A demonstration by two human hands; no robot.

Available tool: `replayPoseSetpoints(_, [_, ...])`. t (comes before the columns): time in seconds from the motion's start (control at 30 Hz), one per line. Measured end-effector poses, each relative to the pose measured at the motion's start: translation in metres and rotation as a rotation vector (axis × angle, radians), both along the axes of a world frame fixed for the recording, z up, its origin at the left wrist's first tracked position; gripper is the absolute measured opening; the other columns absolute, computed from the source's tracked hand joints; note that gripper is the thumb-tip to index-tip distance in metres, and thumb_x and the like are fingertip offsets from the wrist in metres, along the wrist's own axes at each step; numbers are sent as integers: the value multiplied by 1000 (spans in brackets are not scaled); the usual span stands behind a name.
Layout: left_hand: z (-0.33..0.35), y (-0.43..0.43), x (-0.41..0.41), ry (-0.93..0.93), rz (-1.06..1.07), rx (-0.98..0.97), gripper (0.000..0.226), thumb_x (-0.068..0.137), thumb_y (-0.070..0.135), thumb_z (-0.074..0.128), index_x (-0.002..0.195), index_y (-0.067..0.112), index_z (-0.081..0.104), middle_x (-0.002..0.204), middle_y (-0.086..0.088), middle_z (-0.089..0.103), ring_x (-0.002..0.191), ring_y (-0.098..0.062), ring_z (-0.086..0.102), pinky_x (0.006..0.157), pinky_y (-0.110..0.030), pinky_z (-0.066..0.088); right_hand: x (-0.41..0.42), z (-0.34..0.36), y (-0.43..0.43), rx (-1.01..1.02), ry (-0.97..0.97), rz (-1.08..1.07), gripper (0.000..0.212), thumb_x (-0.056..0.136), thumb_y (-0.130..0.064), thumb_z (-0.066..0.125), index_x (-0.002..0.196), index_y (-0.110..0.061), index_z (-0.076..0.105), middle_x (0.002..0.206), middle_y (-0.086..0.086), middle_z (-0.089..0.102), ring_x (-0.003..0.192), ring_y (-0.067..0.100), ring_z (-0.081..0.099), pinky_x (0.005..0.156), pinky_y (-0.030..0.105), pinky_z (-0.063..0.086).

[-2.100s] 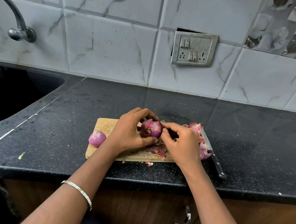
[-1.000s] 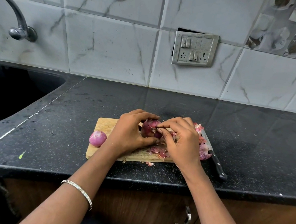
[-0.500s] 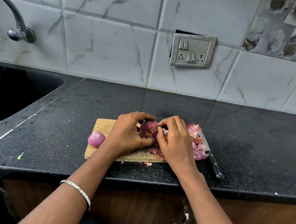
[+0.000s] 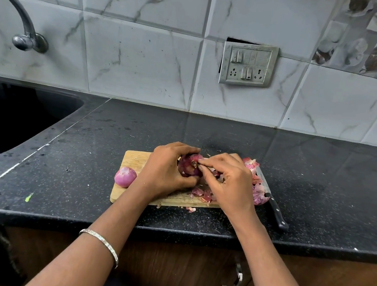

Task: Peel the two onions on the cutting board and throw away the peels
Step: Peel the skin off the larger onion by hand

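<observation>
The left hand (image 4: 168, 172) was curled round the second onion (image 4: 187, 168) and held it just above the cutting board (image 4: 134, 159). The right hand (image 4: 230, 184) pinched that onion's dry skin at the brown end, thumb and forefinger closed together on it. The other onion (image 4: 125, 176) lay at the board's left edge and looked already peeled. Loose peels (image 4: 202, 193) lay on the board under the hands, with more beside the knife (image 4: 274, 209) on the right. The step probably called for a firm left grip. The right hand would catch the full dry layer at the tip and draw it down in strips. Working over the board would collect the scraps for disposal.
</observation>
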State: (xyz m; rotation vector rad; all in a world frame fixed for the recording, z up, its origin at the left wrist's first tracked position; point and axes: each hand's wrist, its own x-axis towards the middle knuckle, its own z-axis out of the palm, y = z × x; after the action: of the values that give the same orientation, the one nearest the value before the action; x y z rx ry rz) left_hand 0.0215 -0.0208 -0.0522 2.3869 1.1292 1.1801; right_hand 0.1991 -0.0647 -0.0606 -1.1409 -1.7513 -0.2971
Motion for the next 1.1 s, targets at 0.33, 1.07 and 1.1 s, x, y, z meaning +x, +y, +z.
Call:
replayPoseSetpoints(0.33, [3, -3, 0, 7, -5, -9, 73, 56, 52, 64, 123, 25, 72, 116, 9, 72, 101, -6, 67, 93, -33, 56, -4, -4, 5, 95, -222, -143, 9, 84, -8, 74, 92, -7, 69, 87, 3, 65, 85, 22, 57, 77, 29, 48])
replayPoseSetpoints(1.07, [-1, 0, -1, -90, -28, -6, 58, 59, 39, 76, 115, 26, 68, 109, 13, 68, 99, -5, 65, 86, -32, 58, -4, 1, -3, -133, 132, 9, 18, 87, -31, 75, 97, -19, 65, 93, -11, 59, 86, 4, 59, 72, 26, 53])
replayPoseSetpoints(1.1, [-1, 0, 0, -93, -29, -1, 57, 59, 39, 75, 114, 25, 68, 109, 13, 68, 99, -5, 65, 86, -32, 58, -4, 1, -2, -149, 112, 10, 20, 86, -34, 76, 97, -20, 64, 94, -11, 59, 87, 5, 59, 73, 30, 53])
